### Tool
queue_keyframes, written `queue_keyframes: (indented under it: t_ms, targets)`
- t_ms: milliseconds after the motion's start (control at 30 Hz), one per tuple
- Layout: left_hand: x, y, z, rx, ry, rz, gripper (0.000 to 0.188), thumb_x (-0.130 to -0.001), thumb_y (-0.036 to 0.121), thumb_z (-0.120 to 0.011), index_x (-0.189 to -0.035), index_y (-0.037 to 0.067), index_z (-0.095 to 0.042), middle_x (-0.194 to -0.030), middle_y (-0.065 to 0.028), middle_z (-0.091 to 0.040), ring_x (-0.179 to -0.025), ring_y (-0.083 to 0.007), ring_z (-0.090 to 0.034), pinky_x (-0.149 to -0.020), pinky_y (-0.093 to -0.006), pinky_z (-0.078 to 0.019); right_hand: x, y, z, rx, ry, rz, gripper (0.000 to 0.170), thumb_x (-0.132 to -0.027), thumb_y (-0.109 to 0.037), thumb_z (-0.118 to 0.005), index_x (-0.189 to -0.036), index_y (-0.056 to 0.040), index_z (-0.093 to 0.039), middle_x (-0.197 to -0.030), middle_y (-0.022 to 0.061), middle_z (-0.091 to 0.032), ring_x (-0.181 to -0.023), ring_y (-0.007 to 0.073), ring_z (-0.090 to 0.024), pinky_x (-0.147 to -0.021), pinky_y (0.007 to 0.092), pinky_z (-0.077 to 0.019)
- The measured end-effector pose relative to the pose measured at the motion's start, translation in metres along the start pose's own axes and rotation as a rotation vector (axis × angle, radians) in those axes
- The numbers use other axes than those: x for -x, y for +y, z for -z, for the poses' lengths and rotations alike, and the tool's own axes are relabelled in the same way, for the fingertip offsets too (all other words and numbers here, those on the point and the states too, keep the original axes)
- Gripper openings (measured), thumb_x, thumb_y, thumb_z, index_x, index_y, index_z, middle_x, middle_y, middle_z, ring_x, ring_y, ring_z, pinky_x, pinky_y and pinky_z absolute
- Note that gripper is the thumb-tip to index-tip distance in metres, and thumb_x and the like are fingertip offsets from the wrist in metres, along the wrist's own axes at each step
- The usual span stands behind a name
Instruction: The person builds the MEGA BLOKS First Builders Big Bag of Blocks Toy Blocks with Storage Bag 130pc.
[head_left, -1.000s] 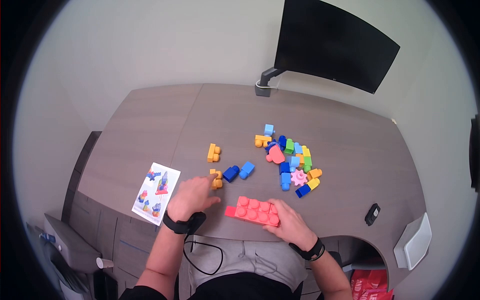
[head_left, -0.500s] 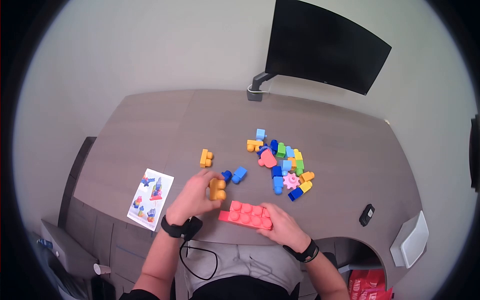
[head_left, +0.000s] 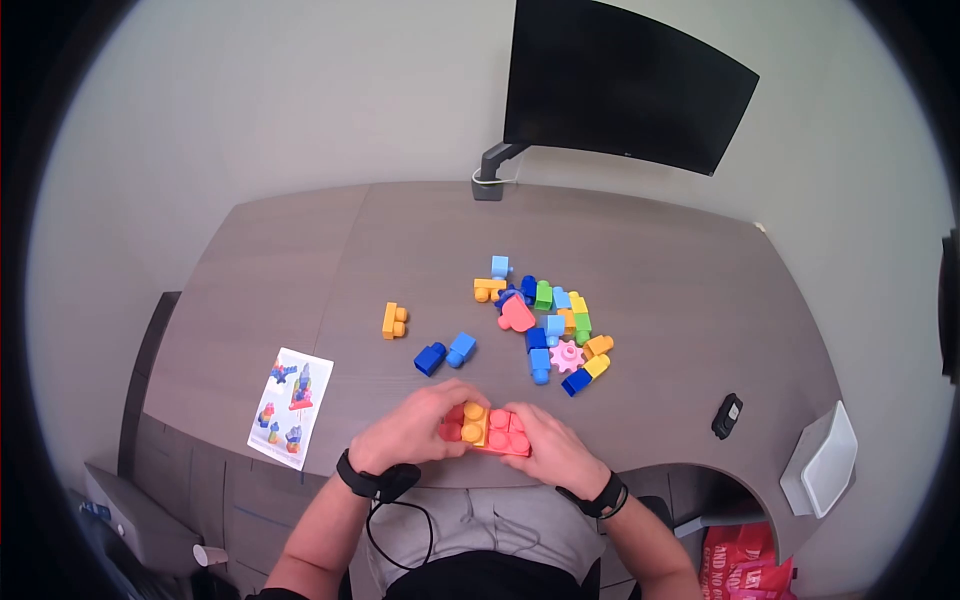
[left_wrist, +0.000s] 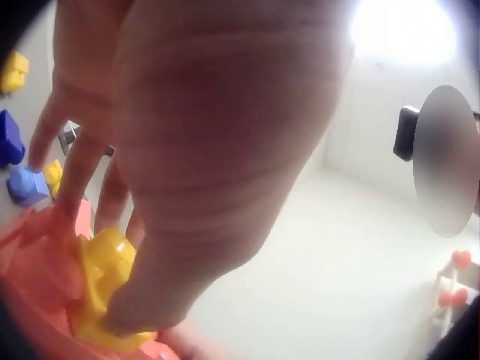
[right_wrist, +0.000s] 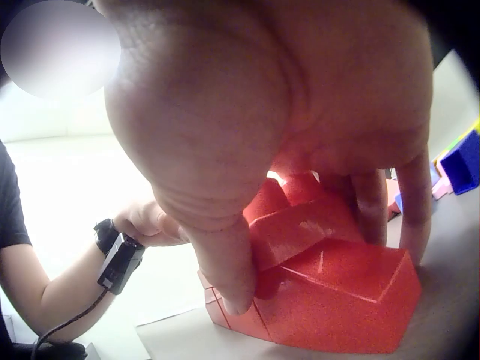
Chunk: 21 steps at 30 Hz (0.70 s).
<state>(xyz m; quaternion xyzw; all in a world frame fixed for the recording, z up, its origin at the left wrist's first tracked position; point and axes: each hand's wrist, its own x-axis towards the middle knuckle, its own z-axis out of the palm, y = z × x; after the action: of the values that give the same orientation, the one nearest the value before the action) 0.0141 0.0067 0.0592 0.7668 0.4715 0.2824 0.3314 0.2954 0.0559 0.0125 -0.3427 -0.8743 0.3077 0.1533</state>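
Note:
Near the desk's front edge lies a red block piece [head_left: 510,440] with round studs. Across its top sits a yellow-orange two-stud block [head_left: 474,424], held by the left hand [head_left: 412,430]; in the left wrist view the thumb presses on the yellow block [left_wrist: 109,274]. The right hand [head_left: 560,455] grips the red piece's right end; the right wrist view shows its thumb on the side of the red piece [right_wrist: 345,292]. The left hand's fingers partly cover the red piece's left end.
Behind the hands lie a dark blue block [head_left: 430,358], a light blue block [head_left: 461,350] and an orange block [head_left: 394,321]. Several mixed blocks cluster further right, around a pink gear [head_left: 567,357]. A picture sheet [head_left: 290,408] is at left, a black device [head_left: 727,416] at right.
The left hand has picked up the orange block from beside the dark blue one and moved it right, onto the red piece. The right hand stays on the red piece.

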Motion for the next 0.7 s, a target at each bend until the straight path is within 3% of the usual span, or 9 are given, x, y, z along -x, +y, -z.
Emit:
queue_keyframes:
  t_ms: [100, 300, 400, 533, 633, 700]
  targets:
    - [-0.003, 0.012, -0.005, -0.109, -0.021, 0.062, 0.062, -0.078, 0.011, -0.091, -0.137, 0.008, -0.073, -0.139, -0.0124, -0.074, -0.130, -0.0358, -0.071, -0.111, -0.0459, -0.0591, -0.001, -0.002, 0.000, 0.006, -0.002, 0.002, 0.080, -0.087, -0.022, -0.095, -0.154, -0.0069, -0.053, -0.146, 0.0219, -0.066, -0.135, 0.0473, -0.066, -0.108, 0.0538, -0.0579]
    - [0.004, -0.002, 0.002, -0.159, -0.057, 0.049, 0.099, -0.074, 0.033, -0.105, -0.160, 0.009, -0.061, -0.152, -0.0159, -0.070, -0.139, -0.0383, -0.068, -0.120, -0.0490, -0.0536, 0.001, 0.001, 0.001, 0.014, -0.007, 0.003, 0.081, -0.087, -0.022, -0.095, -0.155, -0.0061, -0.053, -0.147, 0.0228, -0.065, -0.136, 0.0474, -0.066, -0.111, 0.0535, -0.0574]
    - [0.014, -0.015, 0.029, -0.206, 0.107, 0.000, 0.116, -0.072, 0.043, -0.106, -0.168, 0.009, -0.052, -0.159, -0.0198, -0.067, -0.149, -0.0431, -0.060, -0.124, -0.0504, -0.0501, 0.000, -0.002, 0.003, 0.002, -0.011, 0.023, 0.081, -0.087, -0.023, -0.094, -0.156, -0.0055, -0.053, -0.148, 0.0231, -0.065, -0.137, 0.0473, -0.066, -0.111, 0.0534, -0.0575]
    - [0.019, -0.043, 0.049, -0.267, 0.249, 0.297, 0.121, -0.075, 0.042, -0.105, -0.173, 0.007, -0.044, -0.170, -0.0219, -0.057, -0.160, -0.0449, -0.049, -0.132, -0.0533, -0.0420, -0.001, -0.002, 0.005, 0.011, -0.041, 0.005, 0.081, -0.087, -0.023, -0.094, -0.155, -0.0054, -0.054, -0.148, 0.0232, -0.065, -0.135, 0.0475, -0.066, -0.110, 0.0537, -0.0580]
    - [0.012, -0.082, 0.040, -0.471, 0.365, 0.352, 0.117, -0.080, 0.040, -0.103, -0.174, 0.007, -0.041, -0.175, -0.0204, -0.051, -0.163, -0.0485, -0.044, -0.132, -0.0580, -0.0413, 0.003, 0.001, 0.004, 0.011, -0.042, 0.005, 0.080, -0.087, -0.023, -0.094, -0.154, -0.0055, -0.054, -0.146, 0.0230, -0.066, -0.134, 0.0477, -0.067, -0.109, 0.0540, -0.0583]
    - [0.007, -0.097, 0.038, -0.545, 0.359, 0.373, 0.114, -0.083, 0.039, -0.101, -0.175, 0.007, -0.041, -0.175, -0.0214, -0.051, -0.164, -0.0485, -0.043, -0.133, -0.0533, -0.0412, 0.005, 0.002, 0.004, 0.004, -0.039, 0.011, 0.079, -0.087, -0.022, -0.094, -0.153, -0.0056, -0.054, -0.145, 0.0228, -0.067, -0.133, 0.0478, -0.068, -0.108, 0.0542, -0.0585]
